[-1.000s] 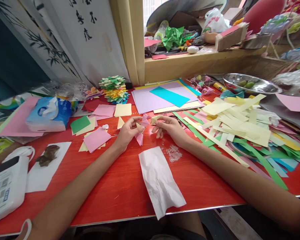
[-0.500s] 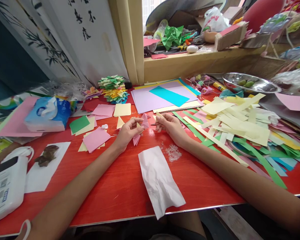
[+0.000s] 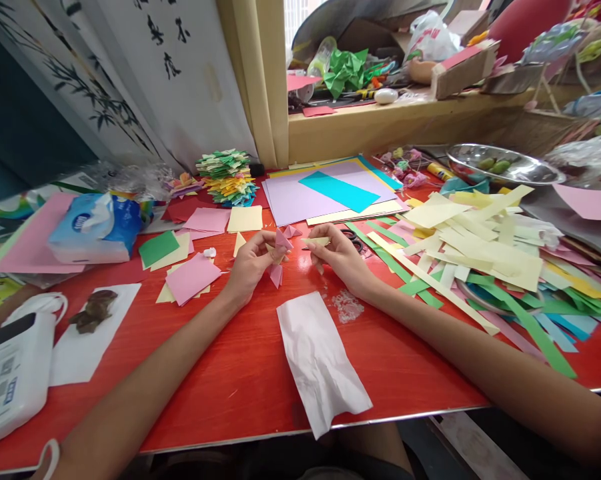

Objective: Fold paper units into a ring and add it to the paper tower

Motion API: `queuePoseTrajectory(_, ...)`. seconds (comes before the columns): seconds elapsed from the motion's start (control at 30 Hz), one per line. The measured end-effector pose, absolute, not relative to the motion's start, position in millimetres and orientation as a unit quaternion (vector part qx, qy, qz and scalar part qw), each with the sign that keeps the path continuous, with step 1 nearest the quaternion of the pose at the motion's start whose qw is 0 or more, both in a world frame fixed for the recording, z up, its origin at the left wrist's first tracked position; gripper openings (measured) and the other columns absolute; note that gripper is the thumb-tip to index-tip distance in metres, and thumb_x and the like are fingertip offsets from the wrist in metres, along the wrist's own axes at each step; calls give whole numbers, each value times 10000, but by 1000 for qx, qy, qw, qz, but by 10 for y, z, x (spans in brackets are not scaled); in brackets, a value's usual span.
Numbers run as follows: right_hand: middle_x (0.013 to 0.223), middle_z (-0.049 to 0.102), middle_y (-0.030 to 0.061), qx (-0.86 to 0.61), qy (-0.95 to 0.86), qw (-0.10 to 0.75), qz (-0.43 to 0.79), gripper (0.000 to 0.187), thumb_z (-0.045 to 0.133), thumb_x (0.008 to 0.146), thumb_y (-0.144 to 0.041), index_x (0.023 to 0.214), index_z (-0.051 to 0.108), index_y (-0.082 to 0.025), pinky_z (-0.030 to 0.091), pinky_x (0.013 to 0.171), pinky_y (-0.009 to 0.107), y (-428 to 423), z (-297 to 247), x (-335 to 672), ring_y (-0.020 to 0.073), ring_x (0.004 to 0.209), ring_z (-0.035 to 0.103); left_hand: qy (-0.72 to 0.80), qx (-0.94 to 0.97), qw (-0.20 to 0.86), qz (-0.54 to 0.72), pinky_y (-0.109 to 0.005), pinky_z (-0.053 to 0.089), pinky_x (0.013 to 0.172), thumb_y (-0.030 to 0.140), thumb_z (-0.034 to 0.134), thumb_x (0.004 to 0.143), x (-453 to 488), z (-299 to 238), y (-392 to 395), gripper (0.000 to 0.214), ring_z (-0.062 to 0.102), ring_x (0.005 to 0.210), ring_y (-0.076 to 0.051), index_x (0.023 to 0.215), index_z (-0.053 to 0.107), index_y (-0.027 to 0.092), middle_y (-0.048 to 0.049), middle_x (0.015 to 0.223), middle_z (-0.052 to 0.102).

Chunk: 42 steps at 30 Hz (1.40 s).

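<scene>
My left hand [image 3: 250, 270] is closed on a pink folded paper piece [image 3: 283, 240], its point sticking up past the fingertips. A bit of pale yellow paper shows beside that piece, partly behind my fingers. My right hand [image 3: 343, 261] pinches a pale yellow folded paper piece [image 3: 319, 241] between thumb and fingers, lying nearly level. The two held pieces are apart, with a small gap between my hands. Just beyond the left fingertips rests a pink folded triangle [image 3: 293, 231]; another pink folded piece [image 3: 276, 275] shows below them. A yellow triangle [image 3: 239, 244] stands left of my left hand.
Paper squares [image 3: 194, 279] lie left on the red table [image 3: 220, 387]. Loose paper strips [image 3: 480, 247] pile up at right, near black scissors [image 3: 351, 238]. A crumpled white paper [image 3: 323, 363] lies in front; behind stand a stack of folded pieces [image 3: 229, 179] and a metal bowl [image 3: 503, 165].
A pink folded piece now shows at my left fingertips. The yellow piece in my right hand has tipped from slanting to nearly level, and the scissors' handles have come into sight.
</scene>
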State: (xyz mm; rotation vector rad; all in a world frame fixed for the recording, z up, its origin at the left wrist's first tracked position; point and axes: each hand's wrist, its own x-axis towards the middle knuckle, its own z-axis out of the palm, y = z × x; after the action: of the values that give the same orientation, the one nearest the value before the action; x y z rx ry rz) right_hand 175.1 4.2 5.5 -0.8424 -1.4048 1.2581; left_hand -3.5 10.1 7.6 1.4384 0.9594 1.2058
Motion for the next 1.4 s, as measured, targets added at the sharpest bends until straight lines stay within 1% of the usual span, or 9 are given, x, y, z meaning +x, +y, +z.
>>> queuePoseTrajectory(0.17,732,571,-18,-343,-634,521,458,333,571,810,-309,1085,402,-228,441,537,232,-30,107,1728,96,613,544,377,601,475,521,-194,421,528,274,674,713,-19,106,69,140,521,631,-94,777,594,177,3,716,586)
queuePoseTrajectory(0.23,716,591,-14,-345,-657,514,431,286,574,812,-311,1047,436,-222,454,562,238,-57,132,1732,105,645,567,367,605,477,522,-193,423,507,269,681,704,-12,113,55,136,509,619,-90,761,596,180,9,719,572)
queuePoseTrajectory(0.33,738,615,5,-344,-688,507,389,165,582,806,-323,893,532,-192,465,557,236,-72,148,1742,100,639,573,359,608,474,525,-195,432,501,260,687,697,-1,117,41,130,521,633,-94,747,596,182,12,736,573)
queuePoseTrajectory(0.4,742,619,11,-347,-696,508,371,151,572,812,-327,850,568,-181,472,550,233,-71,147,1747,93,621,566,362,609,466,529,-196,438,510,256,688,697,4,119,36,126,542,667,-105,747,598,184,8,744,586)
queuePoseTrajectory(0.6,713,613,5,-348,-704,518,340,133,570,814,-296,842,598,-169,468,543,224,-67,146,1752,82,591,550,367,616,455,529,-209,450,551,245,675,714,6,121,36,108,551,666,-108,755,599,181,-8,752,629)
queuePoseTrajectory(0.73,691,605,0,-357,-711,512,323,108,556,820,-260,840,599,-162,453,534,215,-73,154,1755,76,573,540,369,611,454,533,-213,452,561,251,687,702,6,118,37,116,546,650,-104,752,607,183,-1,737,628)
queuePoseTrajectory(0.83,685,601,-2,-367,-711,507,319,110,550,822,-268,840,591,-167,446,532,220,-78,156,1757,77,561,533,371,610,452,535,-217,451,574,258,687,701,9,121,32,117,542,648,-103,751,611,184,3,730,627)
queuePoseTrajectory(1.1,741,612,13,-358,-709,496,351,96,527,833,-272,846,561,-183,461,577,248,-93,148,1762,100,611,562,381,604,454,532,-223,442,579,290,698,686,19,135,15,149,548,660,-110,739,606,186,3,732,626)
queuePoseTrajectory(1.4,702,589,10,-349,-691,496,393,92,522,831,-254,832,541,-164,445,515,237,-100,137,1750,85,543,536,384,610,444,532,-227,441,572,296,691,693,21,134,15,151,559,685,-120,742,600,185,-1,741,616)
